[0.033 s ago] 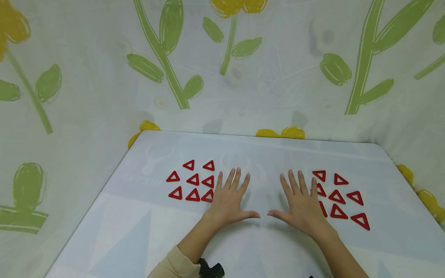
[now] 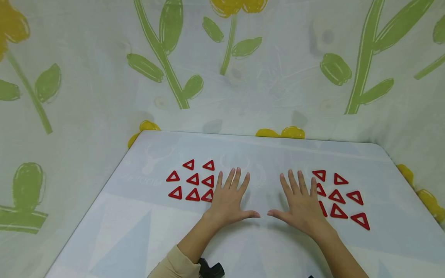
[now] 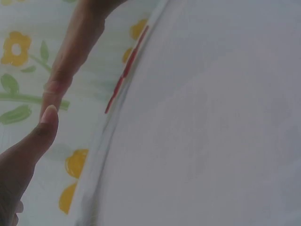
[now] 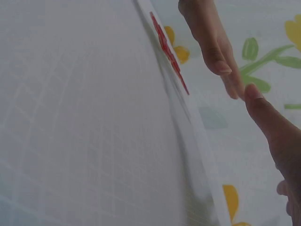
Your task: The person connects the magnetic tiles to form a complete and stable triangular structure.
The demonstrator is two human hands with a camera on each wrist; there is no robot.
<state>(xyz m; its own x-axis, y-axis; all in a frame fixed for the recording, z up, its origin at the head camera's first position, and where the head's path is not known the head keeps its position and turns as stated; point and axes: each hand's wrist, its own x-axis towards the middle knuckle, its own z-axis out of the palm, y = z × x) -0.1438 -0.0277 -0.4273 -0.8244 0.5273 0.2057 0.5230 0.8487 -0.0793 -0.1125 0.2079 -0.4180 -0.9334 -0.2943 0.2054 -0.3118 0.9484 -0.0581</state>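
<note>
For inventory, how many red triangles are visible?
16: 8 triangles beside the left grip, 8 triangles beside the right grip, each group in rows of two, three, three, farthest first. Grips may hide others.

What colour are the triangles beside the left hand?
The triangles are red, seen best in the head view.

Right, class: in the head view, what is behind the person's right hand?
Two red triangles peek out past the outer edge of the right hand; their other parts are covered, as is the table directly behind it.
</note>
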